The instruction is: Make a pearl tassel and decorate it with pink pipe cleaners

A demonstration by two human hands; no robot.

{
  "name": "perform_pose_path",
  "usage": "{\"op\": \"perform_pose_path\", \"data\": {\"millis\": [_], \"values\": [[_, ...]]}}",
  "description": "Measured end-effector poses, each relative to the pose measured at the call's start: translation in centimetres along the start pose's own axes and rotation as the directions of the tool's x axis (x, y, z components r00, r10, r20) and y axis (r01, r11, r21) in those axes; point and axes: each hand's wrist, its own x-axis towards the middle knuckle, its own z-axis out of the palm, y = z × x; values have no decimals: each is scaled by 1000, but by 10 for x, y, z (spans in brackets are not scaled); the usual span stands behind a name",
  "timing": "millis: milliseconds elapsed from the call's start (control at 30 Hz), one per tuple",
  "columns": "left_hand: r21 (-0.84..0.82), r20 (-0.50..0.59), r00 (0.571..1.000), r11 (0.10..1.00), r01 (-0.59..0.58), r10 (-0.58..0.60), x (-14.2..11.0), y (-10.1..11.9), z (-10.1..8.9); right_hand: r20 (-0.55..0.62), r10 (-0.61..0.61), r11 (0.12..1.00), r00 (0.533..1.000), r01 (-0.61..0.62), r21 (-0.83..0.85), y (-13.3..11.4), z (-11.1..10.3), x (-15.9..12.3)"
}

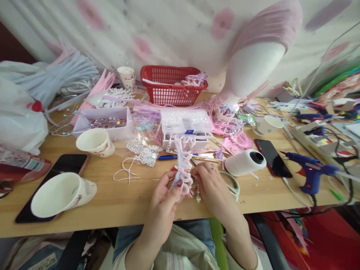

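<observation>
My left hand (pixel 165 198) is closed around a looped pipe-cleaner ornament (pixel 183 168) in pale lilac and white, its thumb pressed on the lower loops. The ornament stands roughly upright, with small pearly beads along its right side. Close beside it, my right hand (pixel 212 189) has its fingers pinched together, and their tips are mostly hidden. A short bead pendant (pixel 198 194) hangs just under those fingertips. Scissors with pale green handles (pixel 234 186) lie partly behind my right hand. A white thread cone (pixel 244 162) rests on its side further right.
A lidded bead box (pixel 185 122) and a red basket (pixel 174 93) stand ahead. Paper cups (pixel 63 195) and a phone (pixel 25 210) are at left. A blue glue gun (pixel 312 168), its cable and another phone (pixel 272 157) lie right. A white head form (pixel 253 71) stands behind.
</observation>
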Motion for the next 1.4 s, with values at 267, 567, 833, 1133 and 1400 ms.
{"op": "perform_pose_path", "data": {"millis": [267,567,833,1133,1400], "values": [[35,-39,974,974,-223,224,9,7,4,-57,340,818,939,-265,511,-5,-13,-4],[102,-83,979,979,-177,185,15,16,17,213,412,91,886,-272,958,-7,-17,11],[64,-7,997,995,-78,79,33,13,32,329,338,-105,882,-312,944,-14,-27,16],[-5,116,992,999,-43,43,37,19,38,319,289,-114,902,-299,948,-13,-35,15],[-101,119,965,970,-220,232,42,51,42,428,114,-87,896,-420,903,-10,-30,14]]}}
